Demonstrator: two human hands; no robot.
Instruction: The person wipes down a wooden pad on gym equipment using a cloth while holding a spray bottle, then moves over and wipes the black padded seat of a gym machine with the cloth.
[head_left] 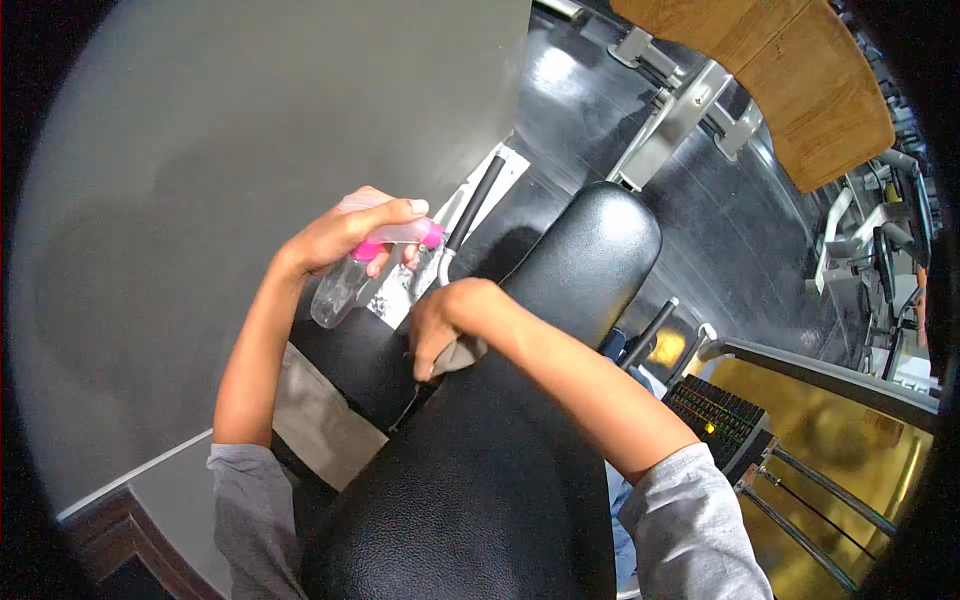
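Note:
My left hand (350, 232) is wrapped round the head of a clear spray bottle (340, 292) with a pink collar and pink nozzle. The bottle tilts, its nozzle toward the right. My right hand (440, 325) is closed on a greyish-beige cloth (455, 358), only part of which shows below the fingers. That hand is at the left edge of the black padded bench (470, 480), close to a smaller black pad (350, 360). Just beyond both hands stands a metal handle with a black grip (478, 200).
A grey wall (250, 120) rises close on the left. To the right are a weight stack (715, 420) with guide rods and a yellow panel (850, 470). A curved wooden surface (800, 90) and other gym machines stand farther off on the dark floor (690, 240).

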